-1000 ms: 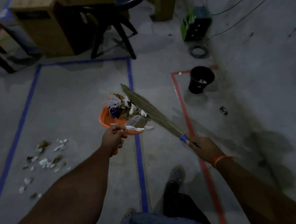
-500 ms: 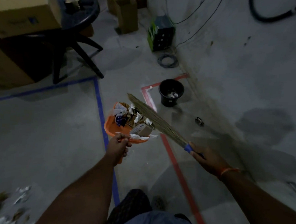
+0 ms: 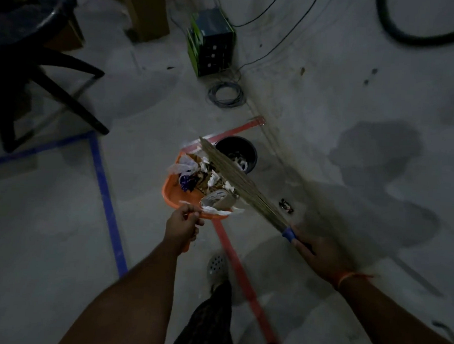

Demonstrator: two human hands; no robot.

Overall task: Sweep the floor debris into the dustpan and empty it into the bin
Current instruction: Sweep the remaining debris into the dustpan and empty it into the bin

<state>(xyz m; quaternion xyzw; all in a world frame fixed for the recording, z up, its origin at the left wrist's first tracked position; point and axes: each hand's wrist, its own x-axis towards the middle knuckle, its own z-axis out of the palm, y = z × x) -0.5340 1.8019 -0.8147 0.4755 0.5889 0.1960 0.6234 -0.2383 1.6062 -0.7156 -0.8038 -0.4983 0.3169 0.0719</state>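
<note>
My left hand grips the handle of an orange dustpan held off the floor and heaped with paper scraps and wrappers. My right hand grips the blue handle of a straw broom, whose bristles lie across the debris in the pan. The black bin stands on the floor just beyond the pan's far edge, partly hidden by the broom, with some scraps inside.
Red tape and blue tape mark the floor. A small dark wrapper lies right of the pan. A black stool, boxes, a green box and a cable coil stand farther back. My foot is below the pan.
I have walked toward the bin, carrying the loaded dustpan and broom with me. The pan's far edge now reaches the bin. The debris pile on the left has left the view.
</note>
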